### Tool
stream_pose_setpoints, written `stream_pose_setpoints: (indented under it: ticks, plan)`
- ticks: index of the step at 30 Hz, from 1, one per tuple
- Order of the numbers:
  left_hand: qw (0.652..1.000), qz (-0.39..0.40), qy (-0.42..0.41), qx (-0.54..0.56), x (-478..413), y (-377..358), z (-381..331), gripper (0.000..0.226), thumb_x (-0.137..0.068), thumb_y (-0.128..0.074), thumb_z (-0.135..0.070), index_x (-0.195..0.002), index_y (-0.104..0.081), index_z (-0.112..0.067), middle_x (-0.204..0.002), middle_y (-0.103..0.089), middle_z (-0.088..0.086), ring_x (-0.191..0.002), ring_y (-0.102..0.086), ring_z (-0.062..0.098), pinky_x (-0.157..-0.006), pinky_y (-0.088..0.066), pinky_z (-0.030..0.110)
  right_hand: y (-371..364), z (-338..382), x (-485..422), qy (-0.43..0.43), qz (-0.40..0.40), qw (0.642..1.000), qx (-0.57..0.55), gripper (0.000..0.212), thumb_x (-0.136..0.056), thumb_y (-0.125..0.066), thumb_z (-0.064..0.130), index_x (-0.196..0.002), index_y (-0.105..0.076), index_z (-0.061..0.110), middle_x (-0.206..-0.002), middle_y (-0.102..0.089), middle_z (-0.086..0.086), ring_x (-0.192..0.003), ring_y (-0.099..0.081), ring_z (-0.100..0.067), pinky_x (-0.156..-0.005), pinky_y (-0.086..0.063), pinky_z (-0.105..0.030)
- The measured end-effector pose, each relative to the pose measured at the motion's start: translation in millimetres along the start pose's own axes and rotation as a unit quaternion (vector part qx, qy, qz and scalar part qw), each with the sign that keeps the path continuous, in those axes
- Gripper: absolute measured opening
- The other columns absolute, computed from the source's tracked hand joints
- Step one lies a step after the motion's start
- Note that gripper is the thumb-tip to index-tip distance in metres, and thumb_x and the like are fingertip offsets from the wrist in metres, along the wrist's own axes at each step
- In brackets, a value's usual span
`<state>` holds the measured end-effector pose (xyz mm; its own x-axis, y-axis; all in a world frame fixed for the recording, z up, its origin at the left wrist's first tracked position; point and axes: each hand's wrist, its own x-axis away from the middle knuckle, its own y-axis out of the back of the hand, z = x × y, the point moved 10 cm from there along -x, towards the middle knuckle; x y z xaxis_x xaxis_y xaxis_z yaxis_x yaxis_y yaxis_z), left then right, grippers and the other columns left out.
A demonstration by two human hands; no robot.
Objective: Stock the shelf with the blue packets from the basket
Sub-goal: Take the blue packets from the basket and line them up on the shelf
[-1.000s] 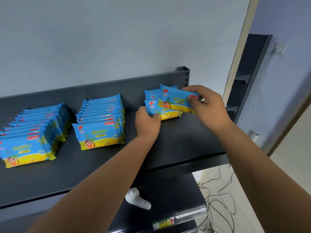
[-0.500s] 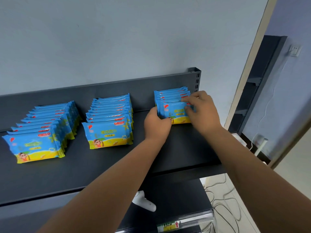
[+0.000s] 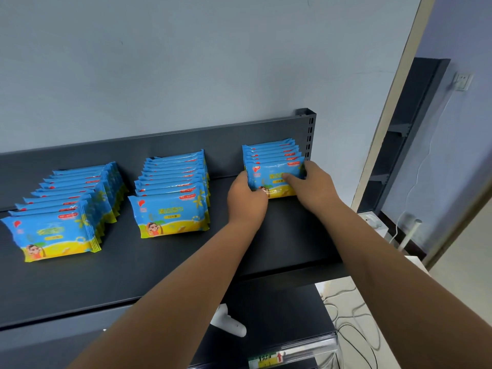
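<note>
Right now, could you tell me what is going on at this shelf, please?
A person is stocking the dark shelf with blue wet-wipe packets. The left hand and right hand grip the front packet of the right-hand row by its two side edges, upright against the packets behind. A middle row and a left row stand further left. The basket is out of view.

Your left hand (image 3: 246, 199) and right hand (image 3: 315, 186) are bare. Your left forearm (image 3: 165, 302) and right forearm (image 3: 399, 275) are bare too, uncovered from the wrists down to the picture's lower edge. Nails are too small to judge.
</note>
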<state>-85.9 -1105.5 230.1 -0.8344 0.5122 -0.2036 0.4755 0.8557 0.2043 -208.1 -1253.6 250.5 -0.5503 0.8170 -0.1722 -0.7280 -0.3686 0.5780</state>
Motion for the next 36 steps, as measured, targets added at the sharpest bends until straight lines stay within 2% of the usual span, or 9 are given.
stream_pose_setpoints:
  ticks: [5, 10, 14, 16, 18, 20, 23, 27, 36]
  plan:
    - [1.000, 0.011, -0.012, -0.018, -0.7, -2.8, -3.7, 0.035, -0.088, -0.061, 0.001, -0.116, -0.065, -0.019, -0.112, -0.071, -0.005, -0.099, -0.066, 0.007, -0.072, -0.049, 0.017, 0.9, -2.8, 3.2, -0.011, -0.004, 1.000, -0.002, 0.038, -0.100, -0.063, 0.037, -0.129, -0.052, 0.016, -0.113, -0.056, 0.008, -0.098, -0.058, -0.012, -0.078, -0.046, -0.026]
    - [1.000, -0.017, -0.007, -0.013, -7.6, 0.5, 3.7, 0.037, -0.076, -0.059, -0.019, -0.107, -0.057, -0.037, -0.108, -0.065, -0.014, -0.111, -0.063, 0.015, -0.089, -0.059, 0.042, 7.7, -1.0, 10.1, -0.036, -0.032, 0.999, 0.002, 0.047, -0.097, -0.064, 0.040, -0.134, -0.050, 0.015, -0.124, -0.061, 0.000, -0.104, -0.059, -0.017, -0.080, -0.044, -0.031]
    - [0.991, -0.061, -0.087, -0.082, -2.6, 5.9, -12.7, 0.050, -0.088, -0.059, -0.024, -0.137, -0.054, -0.012, -0.137, -0.059, 0.001, -0.132, -0.046, 0.017, -0.111, -0.040, 0.031, 14.8, 4.2, 30.9, -0.032, -0.071, 0.997, 0.024, 0.033, -0.099, -0.054, 0.045, -0.121, -0.054, 0.021, -0.114, -0.059, 0.004, -0.112, -0.060, -0.024, -0.096, -0.048, -0.043]
    - [0.967, -0.094, -0.198, -0.132, 12.8, 12.3, -40.6, 0.050, -0.098, -0.055, -0.017, -0.146, -0.049, -0.004, -0.152, -0.049, 0.009, -0.149, -0.032, 0.027, -0.121, -0.026, 0.031, 18.6, 17.3, 44.7, 0.022, -0.091, 0.996, -0.003, 0.024, -0.100, -0.045, 0.046, -0.116, -0.055, 0.031, -0.110, -0.062, 0.013, -0.110, -0.062, -0.017, -0.108, -0.044, -0.053]
    - [0.920, -0.104, -0.309, -0.218, 35.7, 12.3, -69.6, 0.047, -0.102, -0.049, -0.025, -0.145, -0.053, -0.005, -0.157, -0.046, 0.011, -0.155, -0.022, 0.034, -0.125, -0.026, 0.044, 22.7, 28.8, 58.7, 0.069, -0.095, 0.993, -0.013, 0.034, -0.100, -0.038, 0.050, -0.125, -0.056, 0.035, -0.120, -0.065, 0.016, -0.120, -0.059, -0.015, -0.115, -0.037, -0.056]
    - [0.869, -0.118, -0.345, -0.335, 56.3, 15.5, -83.8, 0.048, -0.108, -0.038, -0.039, -0.142, -0.060, -0.013, -0.162, -0.041, 0.008, -0.157, -0.015, 0.037, -0.124, -0.022, 0.054, 25.8, 37.7, 74.6, 0.106, -0.097, 0.989, 0.022, 0.051, -0.101, -0.028, 0.053, -0.139, -0.051, 0.029, -0.139, -0.059, 0.008, -0.139, -0.046, -0.023, -0.120, -0.028, -0.057]
    - [0.834, -0.165, -0.306, -0.430, 85.4, 52.1, -91.9, 0.059, -0.109, -0.022, -0.053, -0.143, -0.059, -0.021, -0.166, -0.034, 0.002, -0.158, -0.009, 0.035, -0.126, -0.011, 0.056, 22.7, 60.8, 106.8, 0.169, -0.104, 0.973, 0.114, 0.064, -0.104, -0.020, 0.053, -0.152, -0.040, 0.016, -0.158, -0.043, -0.001, -0.153, -0.026, -0.028, -0.124, -0.021, -0.055]
    - [0.807, -0.232, -0.248, -0.484, 112.8, 109.8, -80.2, 0.062, -0.106, -0.030, -0.061, -0.147, -0.056, -0.022, -0.166, -0.034, 0.003, -0.157, -0.012, 0.038, -0.125, -0.011, 0.058, -15.3, 92.1, 143.5, 0.244, -0.063, 0.954, 0.160, 0.069, -0.105, -0.020, 0.055, -0.162, -0.026, 0.017, -0.170, -0.022, 0.001, -0.160, -0.005, -0.018, -0.129, -0.008, -0.042]
    - [0.815, -0.247, -0.050, -0.522, 167.3, 237.9, -18.6, 0.076, -0.099, -0.010, -0.068, -0.156, -0.040, -0.029, -0.172, -0.017, -0.001, -0.159, 0.006, 0.032, -0.126, -0.005, 0.058, -137.7, 158.4, 218.4, 0.357, 0.042, 0.928, 0.101, 0.066, -0.105, -0.022, 0.050, -0.160, -0.033, 0.015, -0.169, -0.026, 0.000, -0.159, -0.010, -0.019, -0.128, -0.005, -0.042]
